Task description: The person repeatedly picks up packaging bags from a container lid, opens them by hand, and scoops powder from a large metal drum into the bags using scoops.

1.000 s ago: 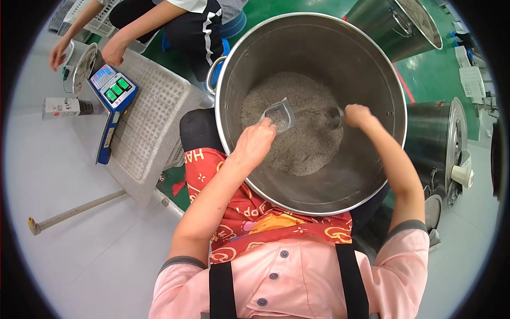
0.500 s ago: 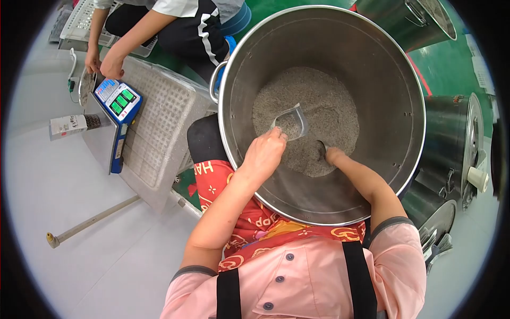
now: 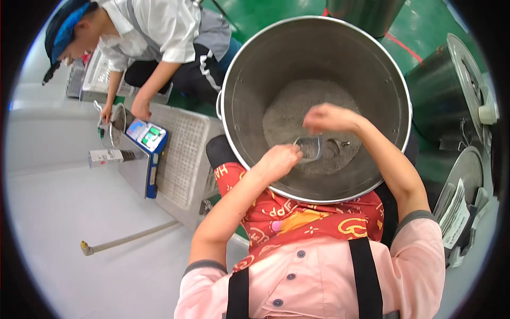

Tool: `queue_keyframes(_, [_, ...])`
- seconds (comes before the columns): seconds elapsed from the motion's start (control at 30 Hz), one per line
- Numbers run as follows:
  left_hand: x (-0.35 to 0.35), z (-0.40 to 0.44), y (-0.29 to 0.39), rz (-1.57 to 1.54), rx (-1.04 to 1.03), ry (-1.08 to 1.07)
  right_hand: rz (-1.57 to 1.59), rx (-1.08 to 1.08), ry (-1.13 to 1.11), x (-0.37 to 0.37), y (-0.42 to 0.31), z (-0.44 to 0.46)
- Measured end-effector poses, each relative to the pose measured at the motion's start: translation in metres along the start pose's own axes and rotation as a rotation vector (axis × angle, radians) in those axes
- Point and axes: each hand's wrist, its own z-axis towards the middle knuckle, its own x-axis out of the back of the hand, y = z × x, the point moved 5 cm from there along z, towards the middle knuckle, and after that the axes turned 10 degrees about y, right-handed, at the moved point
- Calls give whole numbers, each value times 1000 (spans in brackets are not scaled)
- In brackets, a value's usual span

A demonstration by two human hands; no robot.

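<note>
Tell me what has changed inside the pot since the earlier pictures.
The right hand has let go of the scoop, now lying in the powder, and moved forward. The left hand has brought the bag toward the near side of the pot. It still holds the bag.

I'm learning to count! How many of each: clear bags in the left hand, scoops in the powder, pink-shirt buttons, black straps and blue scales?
Clear bag in left hand: 1
Scoop in powder: 1
Pink-shirt buttons: 3
Black straps: 2
Blue scale: 1
Total: 8
</note>
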Motion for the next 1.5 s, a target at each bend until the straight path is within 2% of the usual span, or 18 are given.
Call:
queue_keyframes(0.03, [7, 5, 4, 8, -36, 37, 193, -9, -33, 0, -4, -8])
queue_keyframes(0.13, [14, 1, 10, 33, -57, -28, -587, 227, 417, 12, -10, -11])
queue_keyframes(0.2, [23, 7, 20, 29, -40, -52, -440, 200, 636, 42, -17, -30])
queue_keyframes(0.3, [42, 9, 39, 79, -70, -27, -576, 427, 458, 11, -51, -48])
queue_keyframes(0.33, [50, 11, 44, 71, -73, -3, -759, 404, 814, 44, -57, -42])
queue_keyframes(0.4, [73, 9, 52, 56, -70, 38, -443, 434, 898, 95, -52, -39])
queue_keyframes(0.43, [86, 9, 57, 71, -66, 24, 7, 340, 647, 84, -55, -37])
queue_keyframes(0.53, [125, 6, 75, 67, -120, 128, 168, 87, 167, 37, -34, -15])
queue_keyframes(0.6, [152, 3, 82, 12, -81, 177, 435, -101, 187, 3, 4, 4])
queue_keyframes(0.67, [179, -5, 82, -15, -8, 225, 422, -129, 92, -1, 156, 82])
queue_keyframes(0.7, [189, -13, 81, -84, 29, 263, 358, -187, 148, -22, 91, 23])
queue_keyframes(0.87, [271, -63, 112, -1, 105, 500, -315, -1, -131, -75, 102, 32])
queue_keyframes(0.97, [305, -101, 121, 199, 294, 641, -987, -307, -126, -65, 133, 40])
queue_keyframes(1.07, [321, -137, 108, 366, 462, 712, -964, -252, -27, -50, 116, 40])
queue_keyframes(1.17, [311, -182, 69, 435, 637, 708, -709, -381, 106, -43, 87, 29])
queue_keyframes(1.27, [292, -226, 22, 492, 767, 729, -696, -355, 25, -46, 95, 27])
queue_keyframes(1.4, [254, -303, -43, 742, 911, 803, -860, 89, 120, -50, 114, 46])
queue_keyframes(1.5, [206, -357, -85, 691, 1119, 863, -793, 49, 93, -56, 111, 43])
